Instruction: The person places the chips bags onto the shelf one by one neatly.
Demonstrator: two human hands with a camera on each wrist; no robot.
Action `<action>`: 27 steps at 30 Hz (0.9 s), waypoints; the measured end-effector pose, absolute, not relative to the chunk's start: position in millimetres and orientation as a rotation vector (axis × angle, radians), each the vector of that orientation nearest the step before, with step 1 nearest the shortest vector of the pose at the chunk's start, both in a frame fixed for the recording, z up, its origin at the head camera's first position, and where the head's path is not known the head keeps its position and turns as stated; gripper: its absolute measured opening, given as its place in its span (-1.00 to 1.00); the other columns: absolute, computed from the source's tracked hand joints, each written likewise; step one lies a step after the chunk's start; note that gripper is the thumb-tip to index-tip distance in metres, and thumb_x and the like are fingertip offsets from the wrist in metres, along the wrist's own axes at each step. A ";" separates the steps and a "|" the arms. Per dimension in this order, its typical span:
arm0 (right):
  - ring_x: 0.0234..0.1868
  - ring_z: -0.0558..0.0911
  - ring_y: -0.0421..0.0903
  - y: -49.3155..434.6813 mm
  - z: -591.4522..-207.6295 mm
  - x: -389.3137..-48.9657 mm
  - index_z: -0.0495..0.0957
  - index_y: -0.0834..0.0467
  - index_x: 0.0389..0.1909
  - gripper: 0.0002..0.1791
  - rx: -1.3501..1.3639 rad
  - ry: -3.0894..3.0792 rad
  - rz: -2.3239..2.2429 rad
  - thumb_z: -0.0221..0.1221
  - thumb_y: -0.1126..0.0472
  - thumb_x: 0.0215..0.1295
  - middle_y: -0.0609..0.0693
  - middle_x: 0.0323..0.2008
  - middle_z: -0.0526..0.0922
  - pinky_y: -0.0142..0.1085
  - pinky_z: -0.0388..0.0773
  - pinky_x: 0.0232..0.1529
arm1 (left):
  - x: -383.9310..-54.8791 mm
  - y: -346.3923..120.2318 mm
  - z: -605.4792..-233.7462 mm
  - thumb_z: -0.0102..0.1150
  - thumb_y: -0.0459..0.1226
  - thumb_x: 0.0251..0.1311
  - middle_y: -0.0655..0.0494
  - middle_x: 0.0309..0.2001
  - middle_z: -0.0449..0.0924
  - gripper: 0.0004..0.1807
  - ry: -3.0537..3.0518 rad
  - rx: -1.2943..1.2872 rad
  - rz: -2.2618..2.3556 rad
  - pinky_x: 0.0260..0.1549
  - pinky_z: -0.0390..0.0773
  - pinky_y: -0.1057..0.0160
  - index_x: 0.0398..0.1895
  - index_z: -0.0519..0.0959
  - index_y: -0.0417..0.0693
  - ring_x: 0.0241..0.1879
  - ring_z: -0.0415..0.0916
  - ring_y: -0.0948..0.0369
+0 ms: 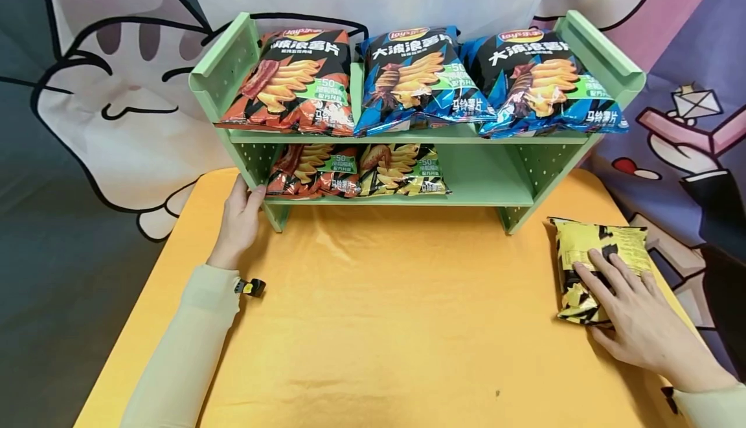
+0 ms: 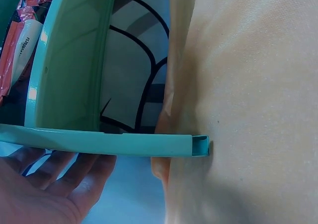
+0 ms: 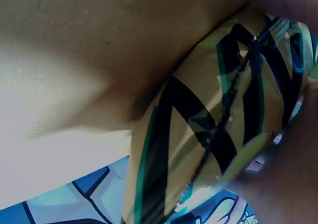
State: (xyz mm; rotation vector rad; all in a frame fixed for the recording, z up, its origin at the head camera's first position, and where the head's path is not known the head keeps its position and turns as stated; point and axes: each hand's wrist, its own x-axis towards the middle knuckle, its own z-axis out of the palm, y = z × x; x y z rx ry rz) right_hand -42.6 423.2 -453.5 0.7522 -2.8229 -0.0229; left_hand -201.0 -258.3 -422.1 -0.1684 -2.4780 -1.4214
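Note:
My left hand (image 1: 237, 224) touches the outer left side of a green two-tier shelf (image 1: 474, 168). In the left wrist view, the fingers (image 2: 92, 182) reach along the outside of the side panel, nearly straight. On the right of the table, my right hand (image 1: 638, 315) rests on a yellow and black bag of chips (image 1: 606, 237). Its fingers spread over the bag's face, and the thumb lies by the near edge. The right wrist view shows the bag's striped end (image 3: 198, 119) close up, between thumb and fingers; its underside is hidden.
An orange bag of chips (image 1: 291, 88) and two blue ones (image 1: 416, 78) fill the top tier. Below, another orange bag (image 1: 315, 172) and a yellow bag (image 1: 402, 172) stand at the left. A yellow cloth covers the table (image 1: 379, 318). Behind hangs a cartoon-printed backdrop (image 1: 134, 117).

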 end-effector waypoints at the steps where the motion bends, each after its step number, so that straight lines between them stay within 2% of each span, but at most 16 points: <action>1: 0.59 0.08 0.37 423.2 -453.8 -43.5 0.15 0.11 0.62 0.20 0.765 -2.814 -0.039 0.21 -0.50 0.08 0.25 0.63 0.07 0.46 0.20 0.15 | -201.1 -258.5 -422.2 -0.21 -0.09 0.62 -0.21 0.43 0.44 -0.48 -2.477 -0.167 -1.427 -0.03 0.44 0.45 0.53 0.29 -0.01 0.23 0.54 -0.12; 3: 0.56 0.13 0.38 422.7 -454.1 -44.6 0.16 0.13 0.61 0.32 0.789 -2.795 -0.073 0.51 -0.25 -0.20 0.27 0.61 0.09 0.40 0.28 0.11 | -201.0 -258.7 -421.9 -0.21 -0.09 0.63 -0.20 0.44 0.42 -0.48 -2.481 -0.169 -1.429 -0.02 0.44 0.44 0.54 0.28 -0.01 0.25 0.52 -0.12; 4: 0.56 0.15 0.38 422.2 -454.3 -44.7 0.16 0.14 0.61 0.39 0.798 -2.786 -0.086 0.59 -0.10 -0.36 0.28 0.61 0.11 0.39 0.32 0.11 | -200.7 -258.4 -421.5 -0.21 -0.08 0.63 -0.19 0.45 0.42 -0.48 -2.480 -0.170 -1.432 -0.01 0.43 0.44 0.54 0.28 -0.01 0.26 0.52 -0.11; 5: 0.53 0.20 0.39 421.9 -454.5 -44.9 0.17 0.15 0.61 0.36 0.808 -2.773 -0.090 0.57 0.03 -0.40 0.30 0.59 0.14 0.38 0.33 0.14 | -200.5 -258.2 -421.1 -0.20 -0.07 0.63 -0.17 0.46 0.40 -0.47 -2.482 -0.173 -1.435 0.00 0.43 0.43 0.55 0.27 0.00 0.27 0.51 -0.10; 6: 0.50 0.25 0.40 421.3 -455.0 -44.8 0.19 0.16 0.60 0.27 0.813 -2.754 -0.095 0.55 -0.01 -0.23 0.31 0.57 0.18 0.35 0.34 0.15 | -200.6 -258.3 -421.2 -0.21 -0.08 0.63 -0.18 0.47 0.39 -0.47 -2.482 -0.176 -1.440 0.00 0.43 0.43 0.56 0.26 0.00 0.28 0.50 -0.11; 7: 0.48 0.30 0.39 421.2 -455.5 -44.8 0.22 0.16 0.59 0.11 0.816 -2.732 -0.094 0.46 -0.10 0.02 0.31 0.55 0.24 0.34 0.33 0.25 | -200.5 -258.0 -420.8 -0.21 -0.07 0.63 -0.17 0.47 0.38 -0.46 -2.481 -0.181 -1.444 0.01 0.43 0.42 0.56 0.25 0.01 0.29 0.49 -0.11; 9: 0.38 0.41 0.39 420.6 -455.2 -45.1 0.31 0.18 0.54 -0.21 0.832 -2.679 -0.079 0.08 -0.21 0.45 0.31 0.48 0.36 0.24 0.21 0.47 | -200.7 -257.6 -420.5 -0.21 -0.08 0.63 -0.18 0.47 0.38 -0.47 -2.480 -0.187 -1.441 0.02 0.43 0.41 0.56 0.26 -0.01 0.29 0.49 -0.12; 10: 0.33 0.45 0.38 420.2 -454.7 -45.2 0.36 0.19 0.50 -0.28 0.840 -2.650 -0.076 -0.17 -0.22 0.58 0.31 0.43 0.41 0.16 0.11 0.57 | -200.8 -257.4 -420.4 -0.21 -0.09 0.63 -0.19 0.46 0.39 -0.47 -2.477 -0.189 -1.439 0.02 0.43 0.41 0.55 0.26 -0.02 0.29 0.49 -0.12; 11: 0.27 0.50 0.38 419.5 -453.9 -45.3 0.42 0.20 0.46 -0.24 0.850 -2.618 -0.071 -0.40 -0.22 0.64 0.31 0.38 0.47 0.08 0.01 0.63 | -201.2 -257.4 -420.8 -0.21 -0.09 0.63 -0.20 0.46 0.40 -0.47 -2.476 -0.191 -1.435 0.02 0.44 0.41 0.54 0.27 -0.04 0.29 0.49 -0.13; 12: 0.23 0.53 0.37 418.5 -452.8 -45.2 0.47 0.20 0.41 -0.17 0.855 -2.588 -0.076 -0.52 -0.26 0.65 0.31 0.34 0.52 0.00 -0.07 0.66 | -201.7 -257.4 -421.2 -0.22 -0.11 0.62 -0.21 0.45 0.40 -0.47 -2.476 -0.194 -1.428 0.02 0.44 0.41 0.54 0.27 -0.05 0.29 0.49 -0.14; 19: 0.06 0.63 0.34 401.8 -431.9 -43.5 0.66 0.19 0.17 -0.33 0.848 -2.443 -0.027 -0.39 -0.06 0.71 0.27 0.12 0.70 -0.10 0.07 0.63 | -201.6 -256.9 -422.0 -0.21 -0.10 0.62 -0.19 0.45 0.41 -0.47 -2.472 -0.187 -1.418 0.01 0.42 0.42 0.55 0.27 -0.04 0.28 0.49 -0.11; 21: 0.01 0.66 0.32 394.9 -422.1 -40.9 0.69 0.18 0.12 -0.33 0.825 -2.433 -0.011 -0.38 -0.05 0.72 0.24 0.07 0.73 -0.25 -0.06 0.65 | -201.1 -256.9 -421.7 -0.20 -0.10 0.62 -0.18 0.45 0.41 -0.47 -2.469 -0.185 -1.426 0.01 0.42 0.43 0.55 0.27 -0.03 0.28 0.49 -0.10; 23: -0.03 0.68 0.30 387.7 -409.8 -37.1 0.71 0.18 0.08 -0.30 0.795 -2.446 -0.015 -0.39 -0.09 0.72 0.20 0.03 0.75 -0.18 0.26 0.55 | -201.1 -257.3 -421.9 -0.21 -0.10 0.62 -0.18 0.46 0.40 -0.47 -2.469 -0.185 -1.431 0.01 0.42 0.43 0.55 0.26 -0.03 0.29 0.48 -0.10; 25: -0.11 0.72 0.25 380.8 -397.4 -32.8 0.73 0.16 0.05 -0.25 0.762 -2.468 -0.021 -0.40 -0.18 0.70 0.16 -0.01 0.76 -0.11 0.64 0.14 | -201.1 -257.7 -421.9 -0.21 -0.09 0.62 -0.17 0.47 0.39 -0.46 -2.470 -0.186 -1.435 0.01 0.42 0.43 0.56 0.26 -0.02 0.30 0.48 -0.09; 26: -0.14 0.73 0.23 377.7 -391.6 -30.9 0.73 0.15 0.04 -0.23 0.752 -2.482 -0.015 -0.40 -0.22 0.68 0.15 -0.03 0.77 -0.06 0.70 -0.09 | -201.1 -258.0 -422.0 -0.21 -0.09 0.63 -0.17 0.47 0.38 -0.46 -2.471 -0.187 -1.437 0.01 0.42 0.43 0.56 0.25 -0.02 0.30 0.48 -0.09; 27: -0.18 0.74 0.21 374.7 -385.9 -28.9 0.74 0.14 0.03 -0.20 0.735 -2.499 -0.008 -0.40 -0.27 0.66 0.13 -0.04 0.77 -0.02 0.67 -0.35 | -201.1 -258.3 -422.2 -0.21 -0.08 0.63 -0.17 0.48 0.38 -0.46 -2.472 -0.187 -1.438 0.01 0.42 0.44 0.56 0.25 -0.02 0.30 0.48 -0.10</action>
